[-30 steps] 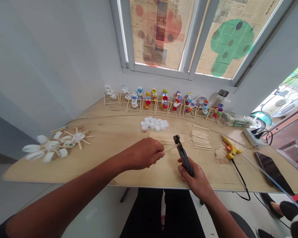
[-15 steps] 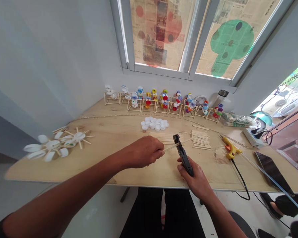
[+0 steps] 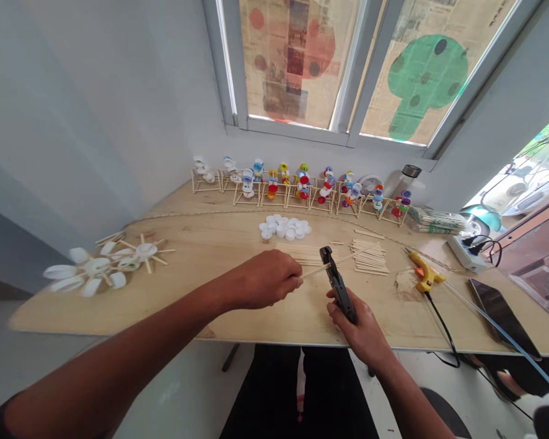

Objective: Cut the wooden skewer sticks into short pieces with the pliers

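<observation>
My left hand pinches one end of a thin wooden stick above the plywood table. The stick runs to the right through the jaws of a black plier-like cutter. My right hand grips the cutter's handles, with the jaws pointing up and away from me. Below the stick lies a flat stack of wooden sticks, and another stack lies to the right of the cutter.
White bottle caps lie beyond the sticks. Stick frames with coloured caps line the back edge. A yellow glue gun lies on the right, with a dark tablet beyond it. White cap wheels sit at the left.
The view has drifted slightly. Both hands, the cutter and the stick keep nearly the same pose.
</observation>
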`<state>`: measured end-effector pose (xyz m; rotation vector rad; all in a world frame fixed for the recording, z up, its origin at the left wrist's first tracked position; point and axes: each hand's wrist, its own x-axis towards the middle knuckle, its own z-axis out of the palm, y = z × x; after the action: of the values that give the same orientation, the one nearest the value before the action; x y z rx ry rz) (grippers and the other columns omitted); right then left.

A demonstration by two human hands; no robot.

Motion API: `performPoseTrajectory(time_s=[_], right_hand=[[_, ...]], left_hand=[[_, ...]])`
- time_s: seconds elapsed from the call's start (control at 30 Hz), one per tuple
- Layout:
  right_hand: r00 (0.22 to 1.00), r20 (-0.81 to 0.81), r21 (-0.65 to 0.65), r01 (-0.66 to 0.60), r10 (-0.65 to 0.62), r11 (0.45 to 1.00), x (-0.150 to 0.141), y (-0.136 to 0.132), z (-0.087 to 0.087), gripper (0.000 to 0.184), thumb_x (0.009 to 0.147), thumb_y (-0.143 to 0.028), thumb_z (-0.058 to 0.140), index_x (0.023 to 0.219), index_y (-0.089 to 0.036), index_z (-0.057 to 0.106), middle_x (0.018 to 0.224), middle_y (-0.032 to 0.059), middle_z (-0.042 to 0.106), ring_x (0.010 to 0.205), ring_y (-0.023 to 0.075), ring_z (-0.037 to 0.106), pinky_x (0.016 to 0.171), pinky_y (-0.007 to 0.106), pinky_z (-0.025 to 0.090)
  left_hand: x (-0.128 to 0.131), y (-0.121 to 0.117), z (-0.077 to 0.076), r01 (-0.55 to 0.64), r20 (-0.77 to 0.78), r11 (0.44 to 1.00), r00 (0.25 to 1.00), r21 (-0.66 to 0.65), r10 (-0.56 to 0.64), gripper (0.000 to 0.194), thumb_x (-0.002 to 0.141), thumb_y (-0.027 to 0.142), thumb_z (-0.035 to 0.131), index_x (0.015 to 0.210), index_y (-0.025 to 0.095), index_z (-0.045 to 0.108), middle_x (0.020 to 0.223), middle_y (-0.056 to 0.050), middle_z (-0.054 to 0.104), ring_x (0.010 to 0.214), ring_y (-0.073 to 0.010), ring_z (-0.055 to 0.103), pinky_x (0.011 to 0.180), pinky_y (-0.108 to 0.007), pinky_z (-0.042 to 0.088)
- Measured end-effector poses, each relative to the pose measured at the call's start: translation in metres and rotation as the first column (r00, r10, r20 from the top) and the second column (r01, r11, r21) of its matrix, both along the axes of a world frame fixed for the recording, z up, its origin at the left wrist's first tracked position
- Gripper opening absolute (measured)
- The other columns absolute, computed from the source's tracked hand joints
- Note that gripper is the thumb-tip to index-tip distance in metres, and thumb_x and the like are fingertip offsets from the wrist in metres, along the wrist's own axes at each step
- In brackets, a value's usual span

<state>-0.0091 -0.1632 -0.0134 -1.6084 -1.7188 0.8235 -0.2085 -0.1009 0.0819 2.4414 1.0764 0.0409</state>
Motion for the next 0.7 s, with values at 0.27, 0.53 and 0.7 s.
performPoseTrajectory(time_s=[0.27,0.53,0.7], right_hand=[[0.998,0.056,0.015,0.002,-0.003,1.000,-0.0004,0.0002,-0.0002,0.023,0.081,-0.037,0.045,0.091,-0.020,0.057,0.065,-0.0015,0.054,0.061,0.0147,0.051,0.058,0.024,0.038],[0.995,0.098,0.061,0.012,-0.018,0.998,-0.0015,0.0011,-0.0007,0.023,0.081,-0.038,0.044,0.087,-0.019,0.057,0.064,-0.0016,0.054,0.059,0.0141,0.050,0.056,0.023,0.036],[1.000,0.012,0.028,0.000,-0.001,1.000,-0.0021,0.0008,-0.0035,0.026,0.081,-0.039,0.045,0.092,-0.019,0.057,0.063,-0.0018,0.053,0.059,0.0141,0.051,0.056,0.023,0.039]], left_hand=[[-0.0017,0.0004,0.0005,0.014,-0.024,1.000,1.000,0.013,-0.013,0.029,0.082,0.020,0.037,0.060,0.014,0.055,0.056,0.000,0.059,0.046,-0.0080,0.051,0.050,-0.020,0.032],[-0.0014,0.0025,0.0034,0.018,-0.022,1.000,1.000,0.012,-0.017,0.030,0.081,0.022,0.039,0.056,0.014,0.053,0.053,0.000,0.057,0.047,-0.0087,0.051,0.052,-0.021,0.033],[-0.0017,0.0052,0.0008,0.026,0.006,0.999,1.000,-0.020,-0.026,0.029,0.080,0.021,0.039,0.057,0.014,0.054,0.052,0.001,0.057,0.045,-0.0084,0.049,0.051,-0.021,0.032]])
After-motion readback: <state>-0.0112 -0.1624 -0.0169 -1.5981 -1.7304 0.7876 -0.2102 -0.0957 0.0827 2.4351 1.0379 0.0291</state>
